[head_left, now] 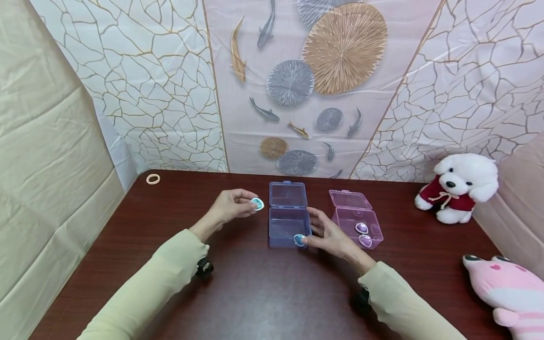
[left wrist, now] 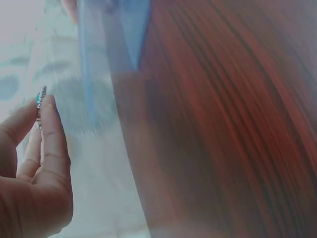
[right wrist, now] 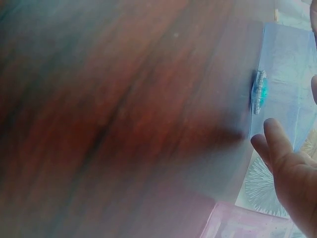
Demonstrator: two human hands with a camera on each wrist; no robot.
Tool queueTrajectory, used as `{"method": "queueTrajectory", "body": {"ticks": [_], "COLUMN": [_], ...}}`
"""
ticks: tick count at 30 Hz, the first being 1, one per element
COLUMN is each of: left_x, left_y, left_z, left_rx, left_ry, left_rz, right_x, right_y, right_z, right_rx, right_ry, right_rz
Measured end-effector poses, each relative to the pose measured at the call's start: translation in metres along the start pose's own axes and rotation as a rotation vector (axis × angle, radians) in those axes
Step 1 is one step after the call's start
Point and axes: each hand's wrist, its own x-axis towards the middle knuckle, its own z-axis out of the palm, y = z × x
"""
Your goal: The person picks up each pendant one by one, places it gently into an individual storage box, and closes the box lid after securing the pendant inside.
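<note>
My left hand (head_left: 233, 206) pinches a teal gem ornament (head_left: 257, 204) with a pale beaded rim between thumb and fingers, left of the blue box. Seen edge-on in the left wrist view, the ornament (left wrist: 40, 106) stands upright at the fingertips. The clear blue plastic box (head_left: 285, 225) has its lid (head_left: 288, 194) raised at the back. A similar blue gem ornament (head_left: 299, 240) lies inside at the front right corner. My right hand (head_left: 329, 233) rests at the box's right side, thumb by the front corner and fingers relaxed.
Right of the blue box stands an open pink plastic box (head_left: 346, 219) holding two purple gem ornaments (head_left: 361, 228). A white plush dog (head_left: 461, 189) and a pink plush toy (head_left: 505, 288) are at the right. A beige ring (head_left: 153, 179) lies at the back left.
</note>
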Motion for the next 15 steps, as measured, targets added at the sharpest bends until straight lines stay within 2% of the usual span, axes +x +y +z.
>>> {"method": "queueTrajectory", "body": {"ticks": [4,8,15], "left_x": [0.003,0.006,0.012], "left_y": [0.006,0.006,0.007], "left_z": [0.026,0.047,0.070], "left_rx": [-0.054,-0.056,-0.061], "left_ry": [-0.038,-0.063,-0.103], "left_rz": [-0.019,-0.041,-0.064], "right_x": [0.000,0.000,-0.001], "right_y": [-0.001,-0.002,-0.005], "right_z": [-0.001,-0.001,0.000], "right_rx": [0.000,-0.010,-0.023], "right_ry": [-0.002,-0.004,-0.014], "right_rz": [-0.002,0.018,0.048]}}
